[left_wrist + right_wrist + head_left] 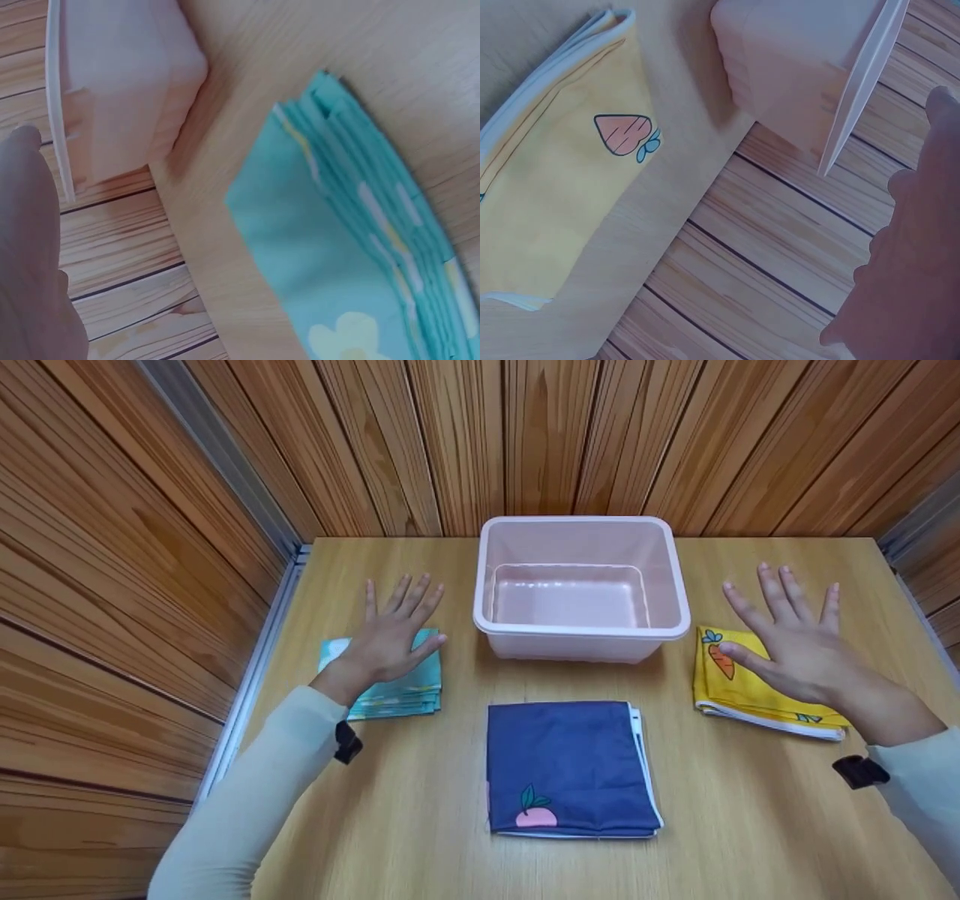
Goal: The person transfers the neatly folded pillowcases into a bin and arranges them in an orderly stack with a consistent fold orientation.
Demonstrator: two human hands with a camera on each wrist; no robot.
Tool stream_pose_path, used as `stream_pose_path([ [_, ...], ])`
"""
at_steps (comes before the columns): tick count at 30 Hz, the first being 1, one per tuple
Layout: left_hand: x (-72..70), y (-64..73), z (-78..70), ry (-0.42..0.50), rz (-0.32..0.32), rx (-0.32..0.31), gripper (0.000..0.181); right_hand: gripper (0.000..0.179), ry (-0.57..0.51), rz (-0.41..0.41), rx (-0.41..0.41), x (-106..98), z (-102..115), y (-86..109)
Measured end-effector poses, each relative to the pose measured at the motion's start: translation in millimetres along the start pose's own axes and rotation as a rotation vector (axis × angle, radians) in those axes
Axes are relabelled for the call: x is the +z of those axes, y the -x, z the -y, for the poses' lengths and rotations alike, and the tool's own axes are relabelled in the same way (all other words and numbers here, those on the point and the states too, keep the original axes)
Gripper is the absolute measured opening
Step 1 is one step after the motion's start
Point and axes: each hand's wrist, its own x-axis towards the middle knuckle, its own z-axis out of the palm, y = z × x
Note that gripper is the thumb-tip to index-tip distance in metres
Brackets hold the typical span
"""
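Note:
My left hand [388,643], fingers straight and spread, is over a folded teal cloth [409,688] and partly covers it in the head view. The left wrist view shows the teal cloth [322,247] in stacked layers with a pale flower print, apart from the hand. On the other side, my right hand [802,652] spreads its fingers above a folded yellow cloth [739,690] with a carrot print. A gap shows between that hand [915,255] and the yellow cloth [570,180] in the right wrist view. Between the hands lies a folded navy cloth [566,757] with a pink fruit print.
A pale pink plastic tub [581,649] stands behind the navy cloth, with nothing inside. The wooden table [420,810] meets a wood-plank wall [465,442] at the back. Another plank wall [112,570] with a metal rail [251,667] bounds the left side.

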Motion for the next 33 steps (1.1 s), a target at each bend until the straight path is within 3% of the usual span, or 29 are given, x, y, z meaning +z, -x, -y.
stream_pose_path([
  [21,10.6,23.0,-13.5,0.007,0.013,0.078,0.08,0.082,0.029,-0.048,-0.06,9.1,9.3,23.3],
  [33,20.6,36.9,-24.1,0.058,0.038,0.075,0.081,0.084,0.052,-0.065,-0.079,18.5,26.9,34.1],
])
